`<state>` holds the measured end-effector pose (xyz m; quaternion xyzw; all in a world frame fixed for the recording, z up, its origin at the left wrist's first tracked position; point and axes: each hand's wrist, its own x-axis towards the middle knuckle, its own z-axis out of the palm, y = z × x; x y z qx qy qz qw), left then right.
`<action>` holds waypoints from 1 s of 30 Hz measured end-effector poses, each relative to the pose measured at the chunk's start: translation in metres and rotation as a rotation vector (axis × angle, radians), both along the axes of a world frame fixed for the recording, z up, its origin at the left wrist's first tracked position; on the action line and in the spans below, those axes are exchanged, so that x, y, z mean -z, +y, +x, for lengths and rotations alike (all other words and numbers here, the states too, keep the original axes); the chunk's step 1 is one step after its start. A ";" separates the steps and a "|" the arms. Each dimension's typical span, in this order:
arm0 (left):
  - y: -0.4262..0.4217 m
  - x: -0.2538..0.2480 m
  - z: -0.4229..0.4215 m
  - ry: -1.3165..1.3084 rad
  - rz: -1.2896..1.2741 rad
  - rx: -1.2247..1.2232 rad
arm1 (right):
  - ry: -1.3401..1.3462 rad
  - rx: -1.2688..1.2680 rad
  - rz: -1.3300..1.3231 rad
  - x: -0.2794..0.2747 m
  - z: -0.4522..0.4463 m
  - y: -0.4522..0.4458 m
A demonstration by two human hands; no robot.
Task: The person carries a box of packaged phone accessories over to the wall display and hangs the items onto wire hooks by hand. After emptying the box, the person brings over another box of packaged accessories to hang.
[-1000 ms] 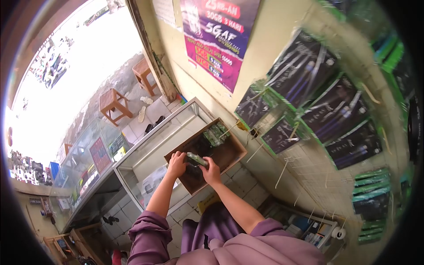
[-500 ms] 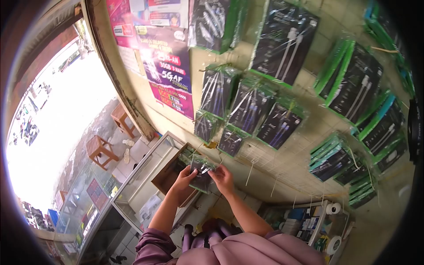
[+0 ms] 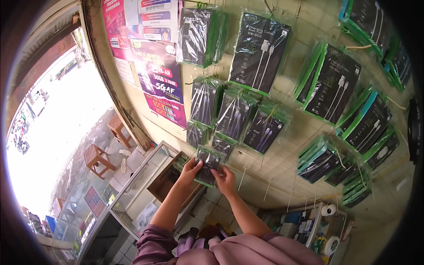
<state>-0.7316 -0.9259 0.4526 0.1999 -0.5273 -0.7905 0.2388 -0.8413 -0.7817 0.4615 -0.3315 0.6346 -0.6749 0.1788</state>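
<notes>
Between my two hands is a black and green package in clear plastic (image 3: 206,167), held upright in front of the lower hanging packs. My left hand (image 3: 190,171) grips its left edge, thumb on the front. The right edge is pinched by my right hand (image 3: 226,179), its thumb also on the front. Just beyond, small black cable packs (image 3: 224,145) hang on the wall rack. Below and left of the package, an open cardboard box (image 3: 161,185) rests on the glass case, partly hidden by my left arm.
Larger charging cable packs (image 3: 258,53) hang higher on the wall, with more at the right (image 3: 333,84). Bare hooks stick out below them. A poster (image 3: 163,86) is on the left wall. The glass case (image 3: 128,201) stands at lower left, a shelf unit (image 3: 309,225) at lower right.
The package has come up out of the box in both hands and now stands before the hanging packs. The view has tilted up towards the wall rack.
</notes>
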 end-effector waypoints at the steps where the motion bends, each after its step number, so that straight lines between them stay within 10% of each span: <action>1: -0.001 0.000 -0.002 -0.014 -0.008 0.000 | 0.000 -0.002 0.001 0.000 -0.001 0.000; 30: -0.016 0.028 -0.082 -0.281 -0.296 -0.243 | 0.255 0.319 0.152 0.028 -0.055 -0.026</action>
